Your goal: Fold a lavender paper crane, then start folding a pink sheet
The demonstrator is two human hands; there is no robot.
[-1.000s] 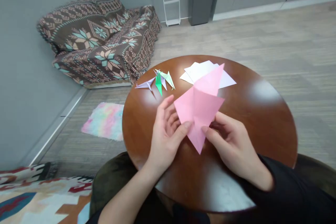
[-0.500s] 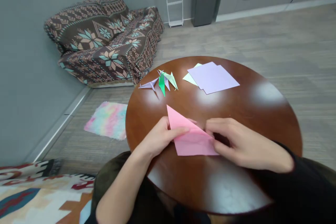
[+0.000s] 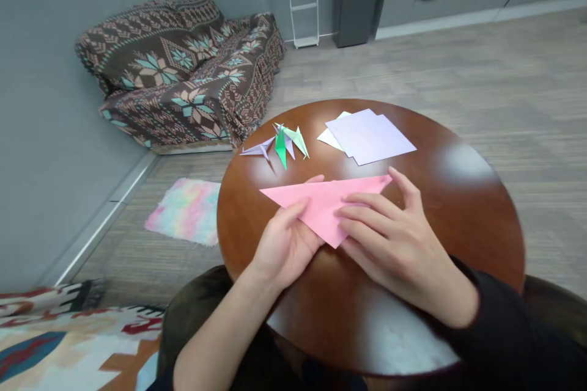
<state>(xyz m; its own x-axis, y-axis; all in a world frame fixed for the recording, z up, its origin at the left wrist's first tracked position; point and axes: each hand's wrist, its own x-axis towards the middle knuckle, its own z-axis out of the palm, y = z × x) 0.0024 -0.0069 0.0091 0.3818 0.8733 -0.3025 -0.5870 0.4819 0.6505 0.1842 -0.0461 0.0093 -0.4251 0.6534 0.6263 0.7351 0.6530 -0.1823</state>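
Observation:
A pink sheet of paper (image 3: pixel 321 204), folded into a triangle, is between my hands above the table. Its long edge faces away from me and one corner points toward me. My left hand (image 3: pixel 288 244) grips the left part, thumb on top and fingers beneath. My right hand (image 3: pixel 394 232) lies over the right part; its index finger is at the right corner and the other fingers rest on the paper's face. Whether the right thumb is under the paper is hidden.
The round brown table (image 3: pixel 477 214) carries several folded paper cranes (image 3: pixel 281 146) at the far left. Lilac paper sheets (image 3: pixel 371 137) overlap a pale green sheet (image 3: pixel 331 139) at the back. A covered sofa (image 3: pixel 183 73) and a fluffy rug (image 3: pixel 186 211) are beyond, leftward.
The pink paper has turned so its long edge runs nearly level and its corner points toward me. My right hand has moved from the edge onto the paper's face.

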